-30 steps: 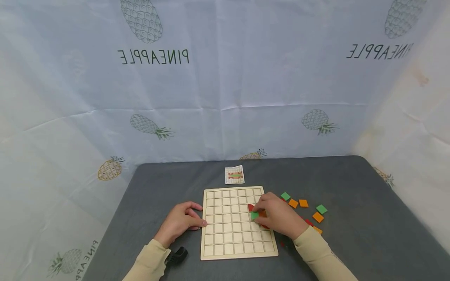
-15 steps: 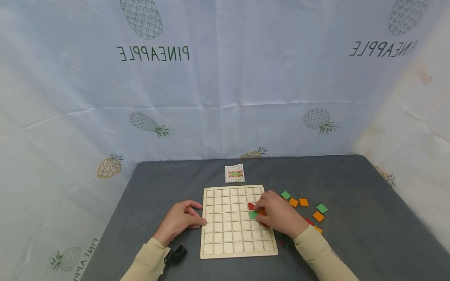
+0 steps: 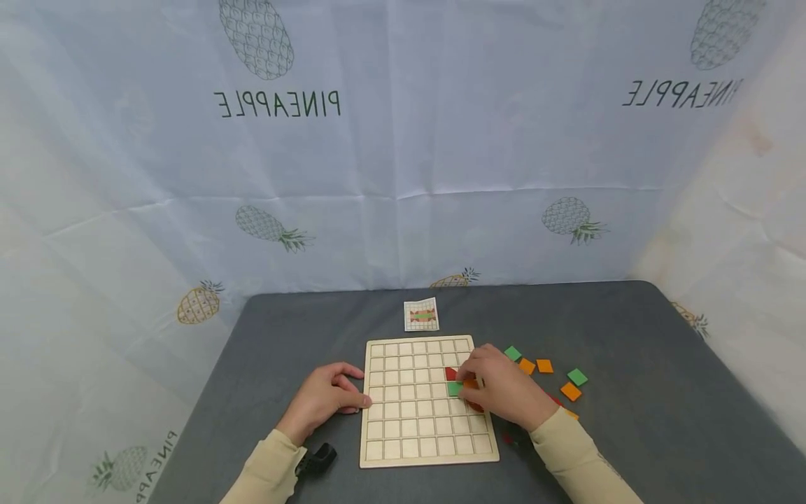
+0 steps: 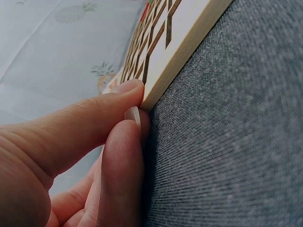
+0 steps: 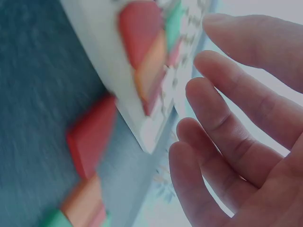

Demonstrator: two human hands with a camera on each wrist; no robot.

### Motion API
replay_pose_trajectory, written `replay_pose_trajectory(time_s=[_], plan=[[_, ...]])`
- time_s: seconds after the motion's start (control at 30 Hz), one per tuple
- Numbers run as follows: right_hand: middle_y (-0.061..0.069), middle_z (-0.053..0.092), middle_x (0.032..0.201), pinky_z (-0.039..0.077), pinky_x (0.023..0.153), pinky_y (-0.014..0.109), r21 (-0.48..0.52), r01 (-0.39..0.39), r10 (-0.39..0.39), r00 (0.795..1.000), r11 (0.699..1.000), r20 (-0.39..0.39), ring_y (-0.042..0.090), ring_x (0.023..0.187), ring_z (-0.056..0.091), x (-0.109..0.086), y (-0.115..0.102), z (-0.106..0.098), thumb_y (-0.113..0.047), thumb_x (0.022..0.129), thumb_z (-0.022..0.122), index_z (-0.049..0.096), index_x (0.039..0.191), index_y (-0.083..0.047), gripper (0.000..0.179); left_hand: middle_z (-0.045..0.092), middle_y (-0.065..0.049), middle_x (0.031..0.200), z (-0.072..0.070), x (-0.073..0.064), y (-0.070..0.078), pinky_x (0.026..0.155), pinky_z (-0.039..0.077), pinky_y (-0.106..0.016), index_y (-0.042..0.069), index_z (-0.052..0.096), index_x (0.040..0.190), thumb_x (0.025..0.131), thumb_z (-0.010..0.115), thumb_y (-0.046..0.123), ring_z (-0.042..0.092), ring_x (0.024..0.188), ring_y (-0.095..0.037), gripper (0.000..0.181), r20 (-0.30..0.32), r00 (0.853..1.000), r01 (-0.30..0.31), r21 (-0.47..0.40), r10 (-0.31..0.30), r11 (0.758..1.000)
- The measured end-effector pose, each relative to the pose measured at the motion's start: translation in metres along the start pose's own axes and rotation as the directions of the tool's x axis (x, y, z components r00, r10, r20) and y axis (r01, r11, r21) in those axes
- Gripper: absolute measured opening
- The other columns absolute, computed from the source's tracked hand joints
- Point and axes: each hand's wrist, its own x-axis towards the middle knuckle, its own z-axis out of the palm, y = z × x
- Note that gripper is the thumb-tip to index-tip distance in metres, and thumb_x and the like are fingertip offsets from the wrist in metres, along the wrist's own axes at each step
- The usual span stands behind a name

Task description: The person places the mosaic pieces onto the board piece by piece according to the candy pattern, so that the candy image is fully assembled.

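My left hand holds the left edge of a pale wooden grid board. In the left wrist view its thumb lies on the rim, with a fingertip at the board's side. Over the board's right side hovers my right hand, thumb and fingers spread around a green tile in a cell. Above that tile lies a red tile; an orange tile shows under the hand. The right wrist view shows nothing gripped, with a red tile and an orange tile on the board.
A small pattern card lies beyond the board. Loose tiles scatter on the dark table to the right, among them an orange one and a green one. A pineapple-print cloth hangs behind.
The green tile has shifted slightly left under the right fingertips and sits square in line with the red one. The left hand stays on the board's edge.
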Motion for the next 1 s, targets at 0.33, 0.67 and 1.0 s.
replay_pose_trajectory(time_s=[0.33,0.67,1.0], plan=[[-0.013,0.067,0.097,0.057,0.077,0.028,-0.091,-0.079,0.072,0.994,0.993,-0.080,0.011,0.097,0.058,-0.043,0.030,-0.031,-0.018,0.091,0.088,0.081,0.100,-0.024,0.013,0.076,-0.008,0.086,0.001,-0.002,-0.001,0.072,0.066,-0.036,0.004,0.072,0.126,0.076,0.099,0.015,0.071,0.072,-0.021,0.058,0.015,1.000,-0.011,0.000,0.011,1.000],[-0.018,0.063,0.092,0.054,0.072,0.029,-0.133,-0.144,0.141,0.990,0.981,-0.029,0.009,0.089,0.054,-0.081,0.055,-0.050,-0.019,0.089,0.090,0.078,0.097,-0.031,0.019,0.077,-0.008,0.087,-0.003,0.000,-0.006,0.071,0.066,-0.036,0.005,0.072,0.127,0.076,0.099,0.017,0.071,0.073,-0.021,0.059,0.001,1.000,-0.007,0.015,0.007,1.000],[-0.019,0.063,0.098,0.059,0.077,0.029,-0.151,-0.100,0.097,0.995,0.983,-0.027,0.002,0.091,0.058,-0.100,0.044,-0.036,-0.026,0.083,0.095,0.078,0.097,-0.031,0.022,0.076,-0.009,0.087,0.000,0.003,-0.004,0.072,0.066,-0.036,0.005,0.072,0.127,0.076,0.100,0.017,0.071,0.073,-0.021,0.059,-0.005,1.000,0.002,0.012,-0.002,1.000]])
